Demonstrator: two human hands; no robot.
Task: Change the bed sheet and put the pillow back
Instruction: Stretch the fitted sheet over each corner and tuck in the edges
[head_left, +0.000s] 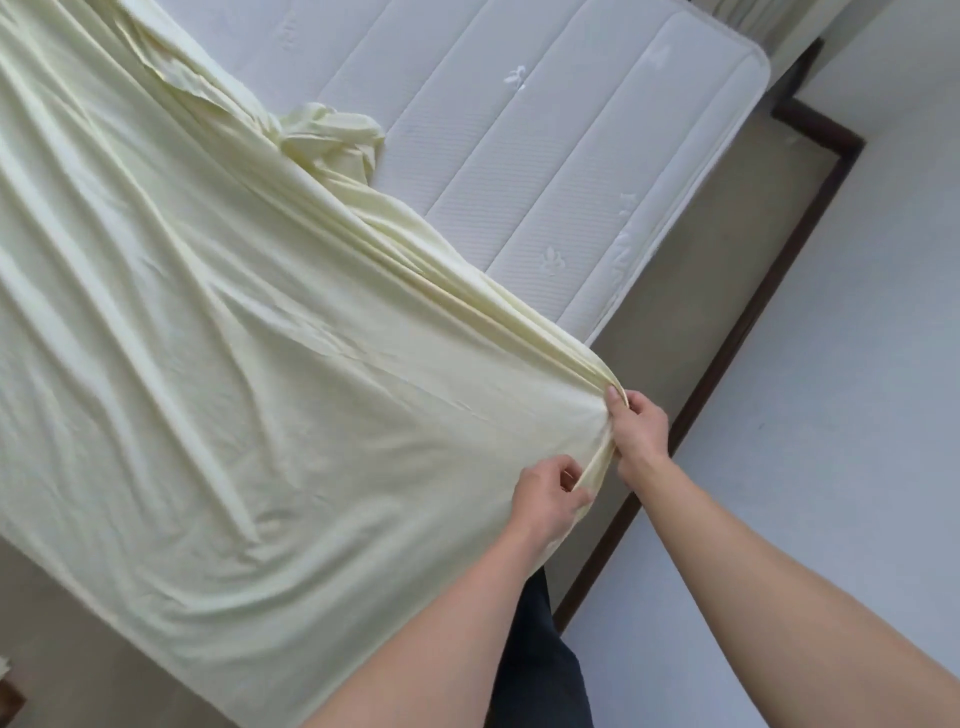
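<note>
A pale yellow bed sheet (218, 374) is spread over the near and left part of a white quilted mattress (545, 145). The far right part of the mattress is bare. A bunched fold of the sheet (332, 137) lies near the middle of the bed. My right hand (639, 423) pinches the sheet's corner at the mattress's near right corner, pulling the cloth taut. My left hand (550, 501) grips the sheet's edge just below it. No pillow is in view.
A beige floor strip (691, 312) runs along the bed's right side, bounded by a dark brown skirting board (748, 332) and a white wall (841, 415). My dark trouser leg (540, 670) shows below the sheet. Curtain folds hang at the top right.
</note>
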